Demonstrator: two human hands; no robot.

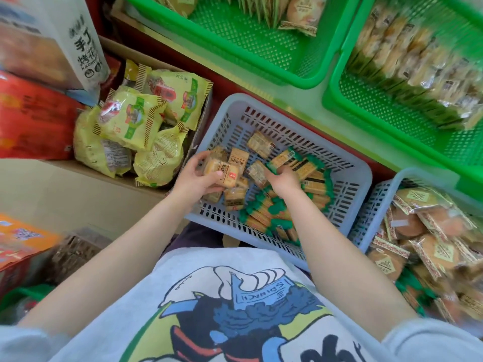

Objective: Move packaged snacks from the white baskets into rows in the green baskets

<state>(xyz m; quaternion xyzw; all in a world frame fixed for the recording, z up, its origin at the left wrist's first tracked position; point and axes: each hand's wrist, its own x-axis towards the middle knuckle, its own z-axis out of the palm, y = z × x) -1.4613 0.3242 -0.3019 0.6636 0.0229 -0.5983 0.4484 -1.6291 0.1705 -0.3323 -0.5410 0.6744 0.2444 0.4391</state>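
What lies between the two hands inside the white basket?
In the head view, loose tan snack packets lie between the left hand and the right hand on the white basket floor.

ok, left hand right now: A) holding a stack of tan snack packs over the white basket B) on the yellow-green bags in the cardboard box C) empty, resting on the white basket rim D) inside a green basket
A: the left hand is curled round a small stack of tan snack packs over the near-left corner of the white basket, nowhere near the green baskets.
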